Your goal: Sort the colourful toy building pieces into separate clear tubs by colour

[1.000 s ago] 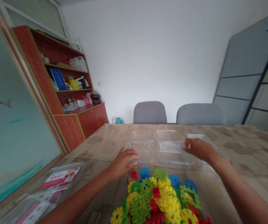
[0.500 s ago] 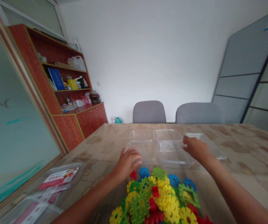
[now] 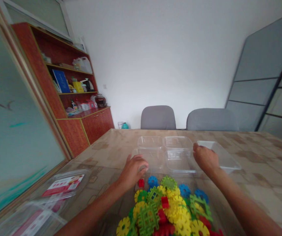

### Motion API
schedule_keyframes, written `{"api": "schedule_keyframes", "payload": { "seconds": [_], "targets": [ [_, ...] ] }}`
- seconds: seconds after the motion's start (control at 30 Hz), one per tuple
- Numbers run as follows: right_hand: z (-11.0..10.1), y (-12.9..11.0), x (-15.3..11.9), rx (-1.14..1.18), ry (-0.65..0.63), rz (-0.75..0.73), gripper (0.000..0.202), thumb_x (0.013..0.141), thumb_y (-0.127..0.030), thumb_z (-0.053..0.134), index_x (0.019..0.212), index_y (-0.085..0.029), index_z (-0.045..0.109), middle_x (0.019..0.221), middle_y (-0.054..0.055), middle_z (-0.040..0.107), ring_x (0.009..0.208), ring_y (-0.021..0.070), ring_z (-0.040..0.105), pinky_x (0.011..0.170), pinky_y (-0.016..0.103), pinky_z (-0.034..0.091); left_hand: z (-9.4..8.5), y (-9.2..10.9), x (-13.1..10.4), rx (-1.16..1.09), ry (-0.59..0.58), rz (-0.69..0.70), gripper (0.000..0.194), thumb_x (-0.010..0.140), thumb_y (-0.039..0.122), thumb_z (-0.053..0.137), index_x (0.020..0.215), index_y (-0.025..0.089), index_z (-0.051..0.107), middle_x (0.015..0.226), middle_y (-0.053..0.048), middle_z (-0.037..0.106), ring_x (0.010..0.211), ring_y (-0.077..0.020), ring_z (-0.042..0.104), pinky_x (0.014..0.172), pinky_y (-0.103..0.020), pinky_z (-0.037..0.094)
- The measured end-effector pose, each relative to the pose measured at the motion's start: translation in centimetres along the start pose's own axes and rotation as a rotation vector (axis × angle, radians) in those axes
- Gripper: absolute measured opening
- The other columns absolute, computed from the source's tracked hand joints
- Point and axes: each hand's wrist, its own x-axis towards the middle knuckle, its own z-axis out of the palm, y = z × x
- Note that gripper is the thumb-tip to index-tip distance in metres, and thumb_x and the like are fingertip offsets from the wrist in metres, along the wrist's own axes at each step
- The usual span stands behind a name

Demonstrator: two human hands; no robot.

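Slightly farther right than a second ago, the left hand (image 3: pixel 134 168) half-curls by four clear rectangular plastic boxes (image 3: pixel 180 164), mid-frame; the right hand (image 3: pixel 206 160) is bunched near their right edge. Whether either grips, I cannot tell. Lining up looks nearly done: they stand two by two, with multicoloured plastic pieces (image 3: pixel 174 209) heaped outside, bottom centre.

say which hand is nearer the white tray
Right. The right hand is by the left side of the white tray; the left hand is well to its left, by the near-left clear container.
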Motion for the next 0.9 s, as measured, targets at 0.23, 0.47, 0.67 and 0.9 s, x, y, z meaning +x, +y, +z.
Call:
{"api": "schedule_keyframes", "payload": {
  "seconds": [0.23, 0.47, 0.67, 0.9],
  "targets": [
    [0.6, -0.3, 0.0, 0.016, 0.046, 0.001, 0.025, 0.09, -0.008, 0.038, 0.099, -0.009, 0.061, 0.086, 0.018, 0.072, 0.08, 0.0294, 0.071, 0.068, 0.037, 0.049, -0.6, 0.3, 0.4, -0.088, -0.002, 0.006, 0.015, 0.072, 0.02, 0.071, 0.085, 0.025, 0.072, 0.103, -0.005, 0.072, 0.116, -0.0299, 0.055, 0.11, -0.056, 0.013],
    [-1.4, 0.8, 0.2, 0.093, 0.1, 0.03, 0.024, 0.092, -0.024, 0.042, 0.094, -0.016, 0.064, 0.087, 0.015, 0.072, 0.081, 0.0285, 0.07, 0.065, 0.034, 0.048, -2.5, -1.4, 0.9, -0.262, 0.22, -0.108, 0.023, 0.079, 0.027, 0.058, 0.099, 0.023, 0.07, 0.116, -0.006, 0.067, 0.117, -0.0258, 0.056, 0.107, -0.043, 0.033],
    [-0.7, 4.2, -0.2, 0.163, 0.117, 0.031, 0.031, 0.093, -0.031, 0.039, 0.099, -0.017, 0.066, 0.096, 0.014, 0.072, 0.087, 0.0285, 0.068, 0.068, 0.035, 0.049, -0.5, -4.7, -0.4, -0.432, 0.417, -0.348, 0.044, 0.083, 0.027, 0.049, 0.123, 0.011, 0.053, 0.13, -0.019, 0.057, 0.119, -0.0305, 0.055, 0.096, -0.046, 0.046],
    [2.8, 8.6, -4.1, 0.189, 0.082, -0.092, 0.038, 0.091, -0.037, 0.037, 0.108, -0.02, 0.067, 0.1, 0.011, 0.074, 0.093, 0.0286, 0.068, 0.076, 0.04, 0.05, 3.6, -3.8, -3.1, -0.558, 0.483, -0.289, 0.048, 0.087, 0.039, 0.051, 0.13, 0.019, 0.049, 0.141, -0.012, 0.048, 0.13, -0.026, 0.045, 0.109, -0.045, 0.033]
  ]
}}
